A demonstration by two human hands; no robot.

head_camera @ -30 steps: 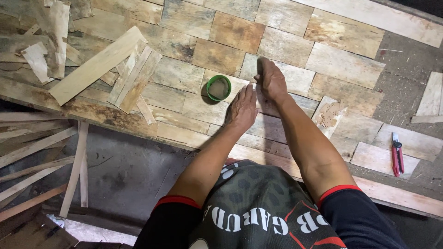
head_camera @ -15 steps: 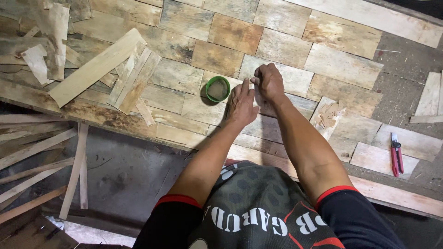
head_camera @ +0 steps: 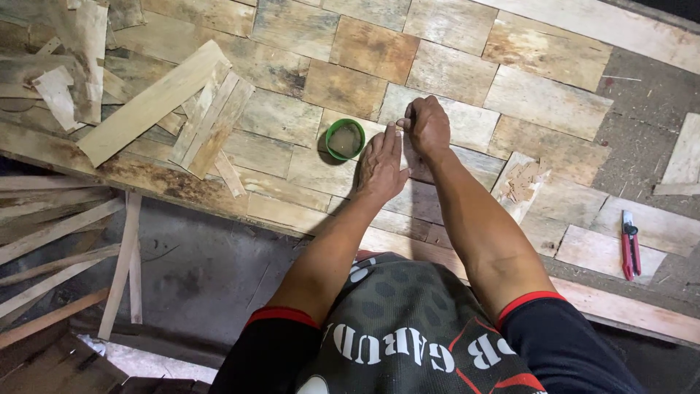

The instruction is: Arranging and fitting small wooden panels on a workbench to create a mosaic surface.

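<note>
No packages, labels, signs — or screens.

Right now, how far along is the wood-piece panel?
Done: most of the board is covered with flat wood pieces in rows. In hand: the left hand presses flat on one piece beside the green cup, while the right hand pinches something small at its edge. Left: bare board at the right, near the red cutters; loose strips lie unused.

Both arms bare from black, red-cuffed sleeves, extended forward and converging. Left hand (head_camera: 380, 164): flat, palm down, fingers straight and together, pointing away from the body. Right hand (head_camera: 425, 124): just beyond and beside the left hand's fingertips, curled into a loose fist, knuckles up, thumb and fingers pinched; anything held is hidden.
</note>
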